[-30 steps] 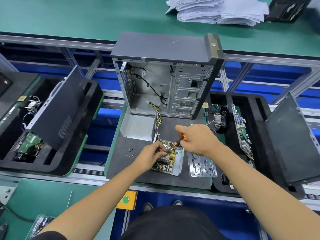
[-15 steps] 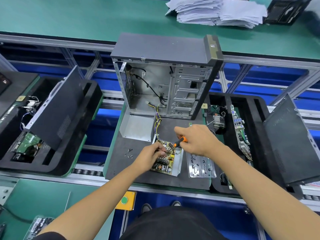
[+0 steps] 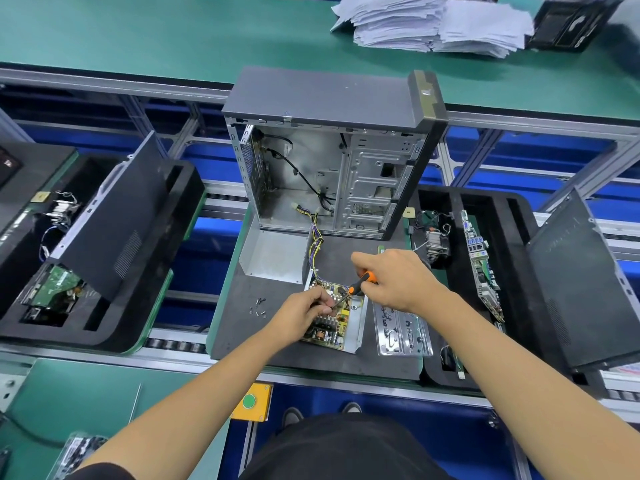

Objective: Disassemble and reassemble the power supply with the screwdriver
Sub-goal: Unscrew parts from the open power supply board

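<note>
Centre frame, on my dark mat (image 3: 242, 327): power supply (image 3: 334, 320), cover off, board exposed, wires running up into the open case (image 3: 332, 168). My right hand (image 3: 394, 282) is curled round the orange-handled screwdriver (image 3: 358, 284), tip angled down-left onto the board. My left hand (image 3: 304, 313) rests on the board's left side, fingers curled, pinching something by the tip; what, I cannot tell. Loose screws (image 3: 258, 306) left of it. Metal cover (image 3: 273, 254) above. Clear tray (image 3: 401, 330) just right. Paper stack (image 3: 433, 22) upper right.
</note>
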Demonstrator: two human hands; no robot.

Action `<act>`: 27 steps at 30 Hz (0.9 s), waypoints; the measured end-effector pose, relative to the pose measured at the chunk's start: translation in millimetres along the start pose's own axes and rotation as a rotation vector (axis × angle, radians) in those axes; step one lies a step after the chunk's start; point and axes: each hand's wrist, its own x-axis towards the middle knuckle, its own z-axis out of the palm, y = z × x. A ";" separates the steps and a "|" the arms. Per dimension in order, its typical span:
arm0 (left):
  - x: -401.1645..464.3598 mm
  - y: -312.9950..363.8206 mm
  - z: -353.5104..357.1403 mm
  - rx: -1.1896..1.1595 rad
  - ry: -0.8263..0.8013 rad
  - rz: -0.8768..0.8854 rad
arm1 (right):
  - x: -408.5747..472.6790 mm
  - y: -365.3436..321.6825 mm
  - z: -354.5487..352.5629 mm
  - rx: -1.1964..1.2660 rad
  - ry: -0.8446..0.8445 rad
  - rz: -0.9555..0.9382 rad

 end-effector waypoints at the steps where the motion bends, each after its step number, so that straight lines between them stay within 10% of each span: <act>1: 0.1 0.4 -0.1 0.000 -0.001 0.000 | 0.4 -0.3 -0.2 0.005 0.001 0.001; 27: 0.9 -2.8 -3.9 -0.056 -0.114 0.022 | 1.8 1.5 2.9 -0.054 -0.057 -0.109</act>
